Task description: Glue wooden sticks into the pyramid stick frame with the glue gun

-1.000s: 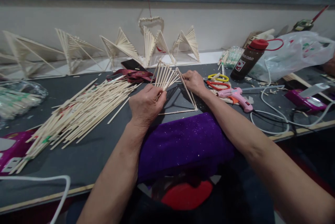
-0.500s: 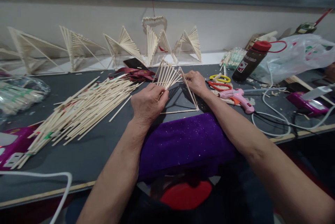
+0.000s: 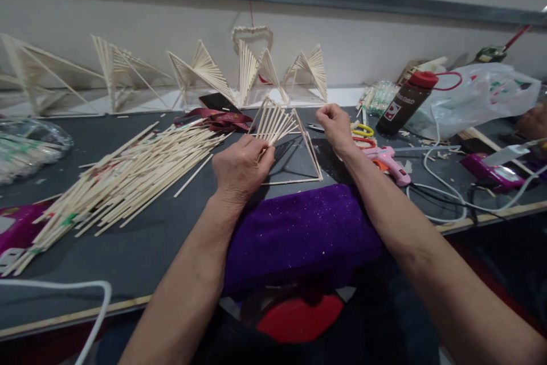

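Observation:
My left hand [image 3: 244, 167] pinches the near-left part of a small stick frame [image 3: 315, 161], where a fan of thin wooden sticks [image 3: 276, 124] spreads upward from beside the fingertips. The frame stands on the dark table in front of me. My right hand [image 3: 336, 126] is off the frame, just to its right, with thumb and fingers pressed together; whatever they may hold is too small to make out. Below that wrist lie the yellow-handled scissors [image 3: 363, 130], a red-handled pair [image 3: 364, 142] and a pink glue gun [image 3: 387, 161]. A purple cloth [image 3: 299, 234] lies nearest me.
A large pile of loose sticks [image 3: 141, 174] lies to the left, with a dark red ribbon [image 3: 224, 120] behind it. Several finished stick shapes [image 3: 205, 69] line the wall. A bottle [image 3: 405, 103], a plastic bag [image 3: 482, 94] and white cables [image 3: 453, 180] are on the right.
My right hand has left the stick frame and moved to the right, its fingers now closed together. My left hand keeps its hold, and the view has shifted slightly.

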### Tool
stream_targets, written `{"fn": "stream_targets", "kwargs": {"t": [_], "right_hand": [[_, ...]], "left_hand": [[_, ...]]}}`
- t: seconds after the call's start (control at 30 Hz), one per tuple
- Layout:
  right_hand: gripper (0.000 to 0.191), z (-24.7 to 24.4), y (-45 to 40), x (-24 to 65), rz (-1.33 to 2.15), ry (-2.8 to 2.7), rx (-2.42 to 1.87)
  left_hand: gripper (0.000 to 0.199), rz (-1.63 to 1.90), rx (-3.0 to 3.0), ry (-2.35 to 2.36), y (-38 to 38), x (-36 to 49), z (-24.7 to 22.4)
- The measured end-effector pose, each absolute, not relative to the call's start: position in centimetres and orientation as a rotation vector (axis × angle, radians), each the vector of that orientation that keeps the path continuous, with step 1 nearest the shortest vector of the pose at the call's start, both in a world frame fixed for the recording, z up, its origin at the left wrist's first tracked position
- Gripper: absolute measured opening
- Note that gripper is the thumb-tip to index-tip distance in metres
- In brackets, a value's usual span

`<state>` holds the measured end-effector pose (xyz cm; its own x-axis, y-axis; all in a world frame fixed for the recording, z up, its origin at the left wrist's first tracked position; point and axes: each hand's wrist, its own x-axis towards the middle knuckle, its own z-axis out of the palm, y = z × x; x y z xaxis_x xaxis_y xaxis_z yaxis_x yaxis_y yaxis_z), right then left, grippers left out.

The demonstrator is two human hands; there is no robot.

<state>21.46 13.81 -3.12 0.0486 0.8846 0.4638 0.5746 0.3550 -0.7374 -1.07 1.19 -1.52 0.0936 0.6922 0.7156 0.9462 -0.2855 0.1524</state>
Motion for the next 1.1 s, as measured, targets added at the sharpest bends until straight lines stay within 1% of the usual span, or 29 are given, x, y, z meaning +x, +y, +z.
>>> {"fn": "stream_targets", "kwargs": {"t": [0.07,0.2,0.33,0.4,0.47,0.53,0.57,0.63,0.7,0.87,1.1], "right_hand": [[0.02,-3.1,13.9,21.4,0.403,-1.619,-1.351],[0.026,-2.8,14.1,20.9,0.417,-1.663,-1.406],[0.043,-1.9,14.7,19.9,0.4,-1.751,-1.501],[0.047,-1.7,15.1,19.2,0.442,-1.751,-1.533],[0.035,-1.7,15.5,18.7,0.58,-1.727,-1.475],[0.02,-2.1,15.7,18.5,0.818,-1.688,-1.337],[0.016,-2.3,15.8,18.6,0.948,-1.666,-1.272],[0.015,-2.7,15.8,18.9,1.149,-1.635,-1.207],[0.014,-3.1,15.8,19.5,1.252,-1.63,-1.195],[0.016,-3.2,16.0,20.4,1.359,-1.603,-1.144],[0.011,-3.1,16.4,20.2,1.436,-1.521,-1.129]], "left_hand": [[0.017,-1.002,-2.02,-1.611,1.2,-1.0,-1.5],[0.018,-0.981,-2.016,-1.597,1.2,-1.1,-1.6],[0.018,-0.98,-2.01,-1.593,1.3,-1.1,-1.7],[0.018,-0.977,-2.013,-1.604,1.3,-1.1,-1.6],[0.018,-0.977,-2.017,-1.617,1.2,-1.1,-1.6],[0.019,-0.977,-2.015,-1.632,1.2,-1.1,-1.5],[0.019,-0.976,-2.012,-1.638,1.2,-1.1,-1.5],[0.019,-0.97,-2.01,-1.647,1.1,-1.1,-1.5],[0.019,-0.967,-2.009,-1.647,1.2,-1.1,-1.5],[0.019,-0.972,-2.006,-1.635,1.3,-1.1,-1.6],[0.016,-0.981,-2.02,-1.616,1.3,-1.2,-1.6]]}}
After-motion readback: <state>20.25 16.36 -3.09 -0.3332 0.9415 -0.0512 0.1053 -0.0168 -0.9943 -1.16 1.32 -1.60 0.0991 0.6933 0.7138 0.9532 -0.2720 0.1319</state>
